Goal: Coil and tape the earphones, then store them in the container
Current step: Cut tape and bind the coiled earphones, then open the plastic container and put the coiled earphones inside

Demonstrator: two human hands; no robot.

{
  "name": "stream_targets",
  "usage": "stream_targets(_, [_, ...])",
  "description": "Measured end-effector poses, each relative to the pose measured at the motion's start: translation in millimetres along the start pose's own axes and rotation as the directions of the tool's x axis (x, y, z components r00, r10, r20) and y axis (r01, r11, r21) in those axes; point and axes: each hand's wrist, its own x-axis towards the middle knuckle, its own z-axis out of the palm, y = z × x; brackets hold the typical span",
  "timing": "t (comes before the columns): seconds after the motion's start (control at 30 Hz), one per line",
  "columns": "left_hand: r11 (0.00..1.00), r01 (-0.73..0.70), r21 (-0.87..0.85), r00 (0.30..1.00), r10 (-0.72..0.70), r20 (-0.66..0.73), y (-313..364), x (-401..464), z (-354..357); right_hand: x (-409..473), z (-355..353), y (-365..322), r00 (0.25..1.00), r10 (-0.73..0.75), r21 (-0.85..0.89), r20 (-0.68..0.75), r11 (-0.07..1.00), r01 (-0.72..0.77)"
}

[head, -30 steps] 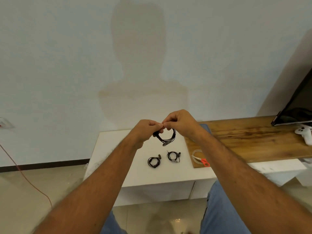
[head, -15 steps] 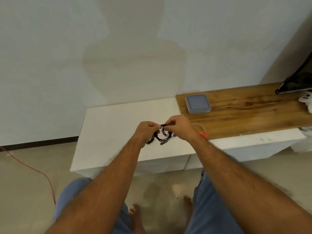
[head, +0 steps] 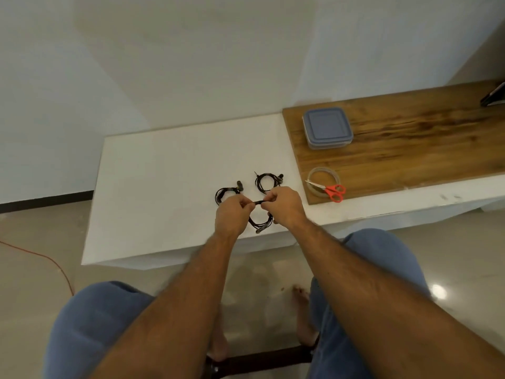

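Note:
A coiled black earphone hangs between my two hands above the front of the white table. My left hand and my right hand each pinch the top of the coil, fingertips nearly touching. Two more coiled black earphones lie on the table just beyond my hands: one on the left, partly hidden by my left hand, and one on the right. The container, clear with a blue-grey lid on it, stands on the wooden board at the right.
A clear tape roll and red-handled scissors lie at the board's front left corner. A dark screen edge shows at the far right. An orange cable runs over the floor on the left. My knees are below the table's front edge.
The camera has tilted down, so the table and my knees show more. My hands, still pinching the coil, now sit lower in front of the two coils lying on the table.

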Motion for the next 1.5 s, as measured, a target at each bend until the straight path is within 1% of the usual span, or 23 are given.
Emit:
stream_targets(0.13, [1.000,0.024,0.013,1.000,-0.024,0.013,-11,8,17,15,11,15,0.999,0.038,-0.011,-0.006,0.999,-0.038])
stream_targets(0.23, [0.999,0.014,0.049,1.000,-0.013,-0.015,-16,13,27,25,17,21,0.999,0.037,-0.031,-0.002,0.999,-0.037])
stream_targets(0.37, [0.972,-0.027,0.235,0.997,0.042,-0.060,-14,15,33,37,21,25,1.000,0.007,-0.108,-0.013,0.994,-0.009])
stream_targets(0.47, [0.937,-0.022,0.349,0.997,0.047,-0.063,-13,15,36,42,24,26,1.000,-0.002,-0.181,0.003,0.984,0.003])
stream_targets(0.63, [0.908,-0.003,0.419,0.996,0.038,-0.075,-13,15,34,45,25,27,0.999,-0.037,-0.228,0.014,0.973,0.039])
stream_targets(0.87, [0.905,0.007,0.426,0.995,0.034,-0.090,-13,7,28,38,18,30,0.998,-0.054,-0.190,-0.016,0.981,0.050])
stream_targets(0.97, [0.894,-0.001,0.449,0.993,0.054,-0.105,-8,4,23,33,9,28,0.996,-0.076,-0.170,-0.040,0.983,0.068])
stream_targets(1.07, [0.899,-0.019,0.437,0.991,0.074,-0.110,3,1,18,25,-3,22,0.992,-0.112,-0.167,-0.053,0.981,0.102])
stream_targets(1.2, [0.915,-0.065,0.399,0.984,0.125,-0.126,27,-3,12,20,-27,11,0.985,-0.150,-0.157,-0.088,0.978,0.135])
stream_targets(1.33, [0.940,-0.124,0.319,0.975,0.174,-0.135,54,-1,9,13,-57,0,0.972,-0.190,-0.115,-0.135,0.978,0.175])
stream_targets(1.5, [0.956,-0.175,0.236,0.961,0.218,-0.171,90,8,5,14,-96,2,0.960,-0.158,-0.060,-0.231,0.987,0.148])
